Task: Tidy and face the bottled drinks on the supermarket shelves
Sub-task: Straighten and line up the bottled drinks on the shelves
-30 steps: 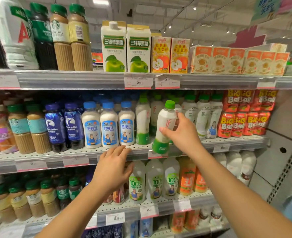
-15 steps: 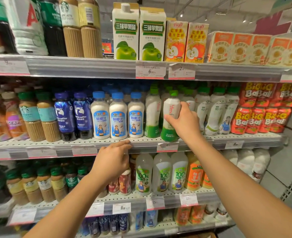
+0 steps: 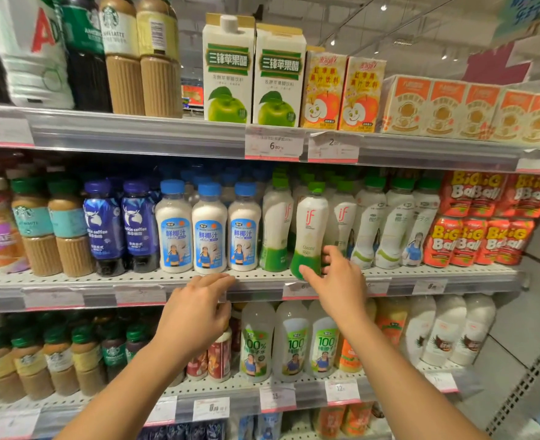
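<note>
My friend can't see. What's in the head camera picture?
The right hand holds the base of a green-capped coconut water bottle on the middle shelf. The left hand rests open at the shelf's edge.

- Green-apple cartons (image 3: 252, 74) stand upper centre of the frame, above me.
- Small apple juice boxes (image 3: 343, 90) sit just right of them.
- Orange multipacks (image 3: 471, 106) fill the upper right.
- White price tags (image 3: 273, 144) hang under the cartons.
- Ceiling lights (image 3: 383, 7) glow at the top.
</note>
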Tool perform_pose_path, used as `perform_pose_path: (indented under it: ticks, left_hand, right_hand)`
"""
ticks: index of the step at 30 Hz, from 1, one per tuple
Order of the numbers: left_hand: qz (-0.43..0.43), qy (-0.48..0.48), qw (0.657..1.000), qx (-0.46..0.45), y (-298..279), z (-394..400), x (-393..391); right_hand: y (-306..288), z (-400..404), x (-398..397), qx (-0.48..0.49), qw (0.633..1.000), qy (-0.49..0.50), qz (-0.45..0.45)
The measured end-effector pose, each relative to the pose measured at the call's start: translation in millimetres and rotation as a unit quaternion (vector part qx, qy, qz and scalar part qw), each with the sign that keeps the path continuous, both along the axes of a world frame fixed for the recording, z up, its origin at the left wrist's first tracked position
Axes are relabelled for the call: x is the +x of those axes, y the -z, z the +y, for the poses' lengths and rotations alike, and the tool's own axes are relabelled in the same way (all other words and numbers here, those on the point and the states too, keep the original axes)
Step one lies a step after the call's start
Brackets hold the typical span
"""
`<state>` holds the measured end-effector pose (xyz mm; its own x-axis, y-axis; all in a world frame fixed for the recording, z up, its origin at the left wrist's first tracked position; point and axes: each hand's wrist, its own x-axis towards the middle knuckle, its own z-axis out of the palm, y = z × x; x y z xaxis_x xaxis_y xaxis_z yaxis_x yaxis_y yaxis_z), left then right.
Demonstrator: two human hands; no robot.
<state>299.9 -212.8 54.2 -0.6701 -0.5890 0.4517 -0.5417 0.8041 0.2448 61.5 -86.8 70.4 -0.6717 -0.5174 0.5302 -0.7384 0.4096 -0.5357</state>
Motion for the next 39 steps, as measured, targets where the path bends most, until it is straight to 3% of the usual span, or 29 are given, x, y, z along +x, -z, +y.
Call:
perform_pose_path:
  ticks: [5,15,23,30,39]
  left_hand:
    - [-0.053,-0.025,0.997,-0.044,7,5,-7]
    - [-0.04,-0.02,0.998,-0.049,4,4,-10]
    - [-0.029,-0.016,0.999,-0.039,-9,5,-12]
    - [-0.045,-0.035,0.997,-0.042,-5,10,-9]
    - [-0.042,-0.064,0.996,-0.039,8,15,-14]
  right_hand:
    - [7,-3,-1,-0.028,1.0,-0.007,-0.009]
    - [5,-11,-5,0.014,0.999,0.046,0.018]
    - [8,-17,-9,0.001,0.999,0.033,0.018]
    - [20,8,1,-0.06,0.993,-0.08,-0.059]
    - [9,85,12,-0.006,0.963,-0.213,-0.167]
